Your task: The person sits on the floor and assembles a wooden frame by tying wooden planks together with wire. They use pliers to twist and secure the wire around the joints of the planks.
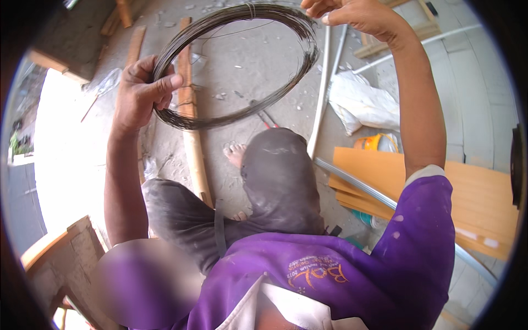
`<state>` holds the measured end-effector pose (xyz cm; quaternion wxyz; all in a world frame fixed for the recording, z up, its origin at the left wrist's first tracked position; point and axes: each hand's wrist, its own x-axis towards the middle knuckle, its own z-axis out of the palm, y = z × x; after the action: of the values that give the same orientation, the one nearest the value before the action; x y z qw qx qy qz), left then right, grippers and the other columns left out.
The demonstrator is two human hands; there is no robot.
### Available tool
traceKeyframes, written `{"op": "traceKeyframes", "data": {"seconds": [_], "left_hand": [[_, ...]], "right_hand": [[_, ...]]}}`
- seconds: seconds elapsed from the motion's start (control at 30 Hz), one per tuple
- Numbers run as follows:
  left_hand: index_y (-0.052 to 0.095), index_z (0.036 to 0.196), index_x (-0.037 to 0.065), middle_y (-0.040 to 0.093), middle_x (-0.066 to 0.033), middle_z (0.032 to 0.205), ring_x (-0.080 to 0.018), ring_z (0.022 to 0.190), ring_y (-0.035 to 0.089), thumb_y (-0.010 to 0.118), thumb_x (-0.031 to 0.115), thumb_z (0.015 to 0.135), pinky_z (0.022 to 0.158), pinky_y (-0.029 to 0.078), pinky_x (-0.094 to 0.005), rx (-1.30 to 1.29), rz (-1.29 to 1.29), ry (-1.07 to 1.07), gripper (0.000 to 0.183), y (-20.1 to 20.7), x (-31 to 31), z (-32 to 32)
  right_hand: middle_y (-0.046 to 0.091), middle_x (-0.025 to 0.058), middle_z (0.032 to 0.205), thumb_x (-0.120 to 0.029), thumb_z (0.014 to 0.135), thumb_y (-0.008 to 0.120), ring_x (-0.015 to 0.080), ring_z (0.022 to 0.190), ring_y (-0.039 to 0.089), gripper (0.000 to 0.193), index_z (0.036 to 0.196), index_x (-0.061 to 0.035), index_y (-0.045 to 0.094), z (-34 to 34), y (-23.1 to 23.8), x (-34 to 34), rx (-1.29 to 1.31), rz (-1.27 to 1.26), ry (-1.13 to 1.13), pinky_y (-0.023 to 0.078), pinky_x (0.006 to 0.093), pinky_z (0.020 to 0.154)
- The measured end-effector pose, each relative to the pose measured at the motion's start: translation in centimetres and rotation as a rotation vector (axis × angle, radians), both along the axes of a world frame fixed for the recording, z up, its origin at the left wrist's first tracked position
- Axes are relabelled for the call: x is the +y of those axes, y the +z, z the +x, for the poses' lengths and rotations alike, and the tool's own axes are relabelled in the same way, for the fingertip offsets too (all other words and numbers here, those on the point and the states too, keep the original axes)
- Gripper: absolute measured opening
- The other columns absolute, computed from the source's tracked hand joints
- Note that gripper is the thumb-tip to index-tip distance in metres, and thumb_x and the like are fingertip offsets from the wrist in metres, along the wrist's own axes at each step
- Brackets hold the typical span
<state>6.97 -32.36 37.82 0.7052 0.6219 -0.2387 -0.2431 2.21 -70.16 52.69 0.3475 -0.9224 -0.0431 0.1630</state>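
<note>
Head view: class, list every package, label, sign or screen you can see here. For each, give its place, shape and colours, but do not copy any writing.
White sack: on the floor right of the wire coil, crumpled, soft, plain white.
Yellow-orange packet: just below the sack, at the top edge of the orange boards, partly hidden, shape unclear.
Shirt print: on the purple shirt at the bottom, small orange emblem.
No signs or screens show.

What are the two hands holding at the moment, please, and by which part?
A coil of dark wire. The left hand grips its left rim, fingers wrapped around the strands; the right hand pinches the top right of the ring.
</note>
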Motion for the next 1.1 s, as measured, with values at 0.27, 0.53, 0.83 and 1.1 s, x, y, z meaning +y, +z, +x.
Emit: {"op": "traceKeyframes", "data": {"seconds": [0.27,0.53,0.83,1.1], "left_hand": [[0.058,0.108,-0.001,0.042,0.0043,0.061,-0.0058,0.048,0.035,0.048,0.033,0.104,0.044,0.027,-0.0220,0.205,-0.157,0.425,0.036,5.6,8.2,1.3],[0.049,0.118,-0.002,0.037,0.0018,0.070,-0.0093,0.056,0.034,0.041,0.028,0.106,0.052,0.030,-0.0267,0.131,-0.662,0.803,0.034,6.3,16.2,-0.6],[0.043,0.099,0.002,0.036,-0.0002,0.071,-0.0119,0.056,0.034,0.032,0.024,0.107,0.052,0.033,-0.0277,0.178,-1.115,0.992,0.026,8.1,21.9,-1.5],[0.043,0.096,0.004,0.036,-0.0003,0.067,-0.0123,0.053,0.034,0.028,0.027,0.108,0.050,0.032,-0.0280,0.078,-1.167,0.952,0.030,10.9,24.2,-1.6]], "right_hand": [[0.069,0.0077,0.082,-0.012,0.088,0.065,0.0116,0.077,0.063,0.017,0.096,0.0029,0.068,1.7,-2.4,17.4,-0.451,0.258,0.123,0.052,0.0284,0.073],[0.069,0.0201,0.104,-0.019,0.085,0.071,0.0263,0.093,0.067,0.037,0.113,0.0030,0.064,1.4,-8.9,30.9,-0.274,0.200,0.504,0.054,0.0370,0.084],[0.064,0.0169,0.117,-0.011,0.081,0.067,0.0249,0.109,0.062,0.045,0.124,0.0003,0.059,2.5,-17.0,31.5,-0.243,0.369,0.473,0.051,0.0366,0.094],[0.067,0.0133,0.113,-0.008,0.088,0.062,0.0199,0.108,0.062,0.033,0.120,0.0016,0.063,5.4,-16.1,31.2,-0.235,0.462,0.280,0.051,0.0315,0.094]]}}
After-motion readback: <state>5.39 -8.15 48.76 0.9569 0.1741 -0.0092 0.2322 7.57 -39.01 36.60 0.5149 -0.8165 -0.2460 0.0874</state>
